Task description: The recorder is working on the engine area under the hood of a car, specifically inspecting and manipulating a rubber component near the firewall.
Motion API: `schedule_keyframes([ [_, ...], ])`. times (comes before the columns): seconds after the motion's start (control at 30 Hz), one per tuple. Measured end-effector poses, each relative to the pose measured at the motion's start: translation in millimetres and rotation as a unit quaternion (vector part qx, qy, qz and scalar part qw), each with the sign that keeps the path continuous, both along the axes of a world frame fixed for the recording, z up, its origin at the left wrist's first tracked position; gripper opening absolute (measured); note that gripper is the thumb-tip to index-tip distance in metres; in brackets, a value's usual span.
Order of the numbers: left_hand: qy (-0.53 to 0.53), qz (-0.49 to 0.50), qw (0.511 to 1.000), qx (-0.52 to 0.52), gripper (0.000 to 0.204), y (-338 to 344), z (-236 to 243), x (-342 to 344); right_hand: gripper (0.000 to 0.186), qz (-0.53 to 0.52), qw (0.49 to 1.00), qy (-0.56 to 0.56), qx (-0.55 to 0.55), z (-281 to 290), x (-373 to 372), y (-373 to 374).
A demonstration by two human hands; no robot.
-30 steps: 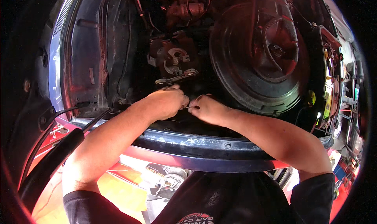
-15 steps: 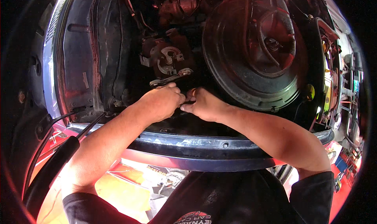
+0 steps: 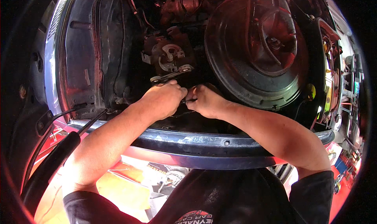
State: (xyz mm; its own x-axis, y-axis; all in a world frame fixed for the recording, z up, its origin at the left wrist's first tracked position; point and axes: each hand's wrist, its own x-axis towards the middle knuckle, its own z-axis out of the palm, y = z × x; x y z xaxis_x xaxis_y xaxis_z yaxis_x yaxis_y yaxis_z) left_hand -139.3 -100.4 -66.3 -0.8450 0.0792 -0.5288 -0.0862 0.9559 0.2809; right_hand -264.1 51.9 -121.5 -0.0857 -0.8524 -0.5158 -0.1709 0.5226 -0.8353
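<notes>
My left hand (image 3: 164,100) is closed, its fingers curled down into the dark space behind the car body's front edge. Right beside its knuckles lies a flat metal bar (image 3: 172,74) with a rounded eye at each end; I cannot tell whether the fingers touch it. My right hand (image 3: 207,102) is closed in a pinch close to the left fingertips. Between the two hands shows a small dark piece (image 3: 183,101), too small and shaded to name. Just beyond the bar sits a rusty metal bracket (image 3: 171,52) with a curved, lighter plate on it.
A large round black housing (image 3: 255,80) fills the right side of the bay. The painted front edge (image 3: 188,139) crosses below my forearms. A black strut (image 3: 53,167) rises at the left. Hoses and a reddish part (image 3: 178,8) lie at the back.
My right thumb and fingers have drawn in tighter next to the left hand. The whole view has shifted slightly; the bar and bracket keep their places.
</notes>
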Motion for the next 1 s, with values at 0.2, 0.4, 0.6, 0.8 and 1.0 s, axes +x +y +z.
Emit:
schedule_keyframes([
  [0.2,0.020,-0.043,0.998,0.045,0.020,-5,-7,-4,0.027,-0.002,0.999,-0.029,-0.035,-19,1,8],
  [0.4,0.014,-0.012,0.999,0.049,0.018,-5,-12,0,0.026,0.007,0.998,-0.039,-0.040,-10,3,8],
  [0.6,-0.016,0.033,0.999,0.038,0.025,0,-7,-7,0.024,-0.004,0.998,-0.052,-0.023,-11,1,7],
  [0.8,-0.089,0.182,0.973,0.113,0.032,2,1,-15,0.025,0.001,0.997,-0.070,-0.032,-5,-1,7],
  [1.0,-0.083,0.162,0.978,0.097,0.047,1,7,-17,0.026,0.011,0.999,-0.028,-0.039,-4,-1,5],
])
